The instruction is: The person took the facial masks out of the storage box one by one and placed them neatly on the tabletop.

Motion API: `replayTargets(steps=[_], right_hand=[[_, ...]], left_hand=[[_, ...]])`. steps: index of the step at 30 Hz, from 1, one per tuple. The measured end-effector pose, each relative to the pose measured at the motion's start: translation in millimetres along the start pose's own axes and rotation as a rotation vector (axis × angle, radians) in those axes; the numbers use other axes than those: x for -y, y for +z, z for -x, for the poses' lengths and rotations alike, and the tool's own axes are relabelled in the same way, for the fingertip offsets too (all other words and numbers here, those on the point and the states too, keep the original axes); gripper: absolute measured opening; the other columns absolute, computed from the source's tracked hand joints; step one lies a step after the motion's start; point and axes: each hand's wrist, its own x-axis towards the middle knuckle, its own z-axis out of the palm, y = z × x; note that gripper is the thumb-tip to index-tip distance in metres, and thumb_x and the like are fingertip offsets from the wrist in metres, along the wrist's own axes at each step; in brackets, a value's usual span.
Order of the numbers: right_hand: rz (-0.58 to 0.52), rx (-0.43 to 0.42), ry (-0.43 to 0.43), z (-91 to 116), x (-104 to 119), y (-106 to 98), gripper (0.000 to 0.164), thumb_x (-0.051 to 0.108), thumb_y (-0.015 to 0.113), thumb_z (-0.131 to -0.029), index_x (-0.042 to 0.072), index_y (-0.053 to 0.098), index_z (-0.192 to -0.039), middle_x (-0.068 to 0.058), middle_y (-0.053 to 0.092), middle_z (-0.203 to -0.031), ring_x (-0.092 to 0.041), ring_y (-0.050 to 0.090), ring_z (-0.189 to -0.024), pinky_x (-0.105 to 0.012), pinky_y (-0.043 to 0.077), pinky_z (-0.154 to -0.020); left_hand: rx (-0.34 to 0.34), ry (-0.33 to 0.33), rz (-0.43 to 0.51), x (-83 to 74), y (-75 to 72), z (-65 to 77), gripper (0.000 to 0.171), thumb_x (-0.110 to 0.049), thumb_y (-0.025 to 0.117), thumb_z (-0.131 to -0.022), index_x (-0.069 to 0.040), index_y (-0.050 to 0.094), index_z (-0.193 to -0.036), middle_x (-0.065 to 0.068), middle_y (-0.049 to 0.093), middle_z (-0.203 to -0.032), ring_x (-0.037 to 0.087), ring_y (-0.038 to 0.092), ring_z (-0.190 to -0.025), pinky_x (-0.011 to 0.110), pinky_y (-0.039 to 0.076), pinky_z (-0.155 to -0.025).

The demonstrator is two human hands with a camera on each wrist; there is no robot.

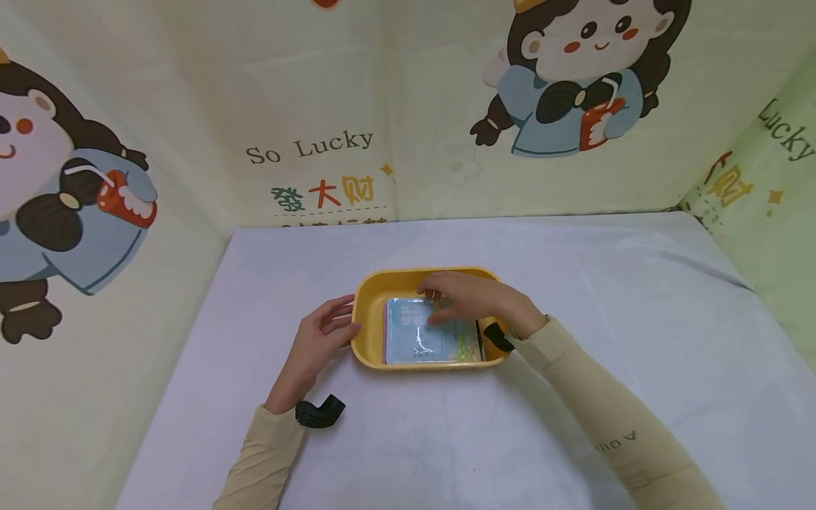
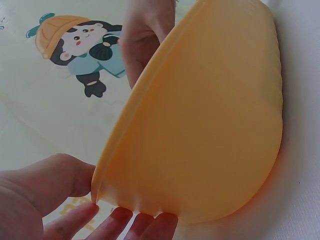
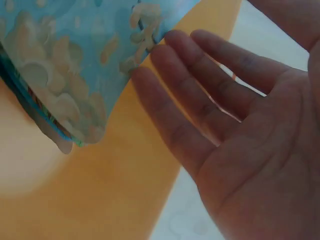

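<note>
A yellow plastic basin (image 1: pixel 367 333) rests on the white-covered table. Inside it lies a small stack of thin booklets (image 1: pixel 408 333), with a glossy light-blue cover on top. My left hand (image 1: pixel 323 336) holds the basin's left end, thumb at the rim and fingertips against the outer wall (image 2: pixel 200 120). Over the far right part of the stack reaches my right hand (image 1: pixel 474 294). Its fingers extend beside the blue cover (image 3: pixel 90 30) in the right wrist view, nearly straight; whether they touch it I cannot tell.
White cloth (image 1: pixel 395 439) covers the table around the basin. Behind it hangs a cream curtain (image 1: pixel 433 184) printed with cartoon figures and lettering. Each wrist wears a black camera mount, the left one (image 1: pixel 320 412) just above the table.
</note>
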Motion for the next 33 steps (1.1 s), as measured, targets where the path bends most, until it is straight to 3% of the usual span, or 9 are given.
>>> replayTargets(steps=[8, 17, 33], right_hand=[[0.008, -0.012, -0.038, -5.4, -3.2, 3.3, 0.048, 0.020, 0.077, -0.087, -0.001, 0.058, -0.125, -0.013, 0.059, -0.123, -0.027, 0.054, -0.110, -0.040, 0.047, -0.101], [0.073, 0.042, 0.008, -11.9, -5.1, 12.0, 0.058, 0.015, 0.082, -0.082, 0.003, 0.055, -0.133, -0.009, 0.053, -0.130, -0.022, 0.047, -0.116, -0.036, 0.045, -0.104], [0.072, 0.006, -0.009, -11.8, -4.5, 13.0, 0.060, 0.014, 0.083, -0.080, 0.002, 0.056, -0.132, -0.009, 0.053, -0.126, -0.021, 0.049, -0.110, -0.034, 0.047, -0.101]], left_hand=[[-0.003, -0.014, -0.006, -1.0, 0.1, 1.8, 0.053, -0.023, 0.071, -0.092, -0.020, 0.052, -0.141, 0.007, 0.056, -0.139, 0.026, 0.058, -0.124, 0.029, 0.058, -0.089], [0.002, -0.013, 0.003, -3.3, -0.2, 1.9, 0.053, -0.021, 0.071, -0.092, -0.020, 0.052, -0.141, 0.007, 0.056, -0.139, 0.026, 0.058, -0.124, 0.029, 0.057, -0.090], [-0.003, -0.007, 0.006, -3.1, 1.9, 2.4, 0.054, -0.023, 0.072, -0.091, -0.020, 0.052, -0.142, 0.007, 0.055, -0.140, 0.025, 0.057, -0.125, 0.030, 0.057, -0.091]])
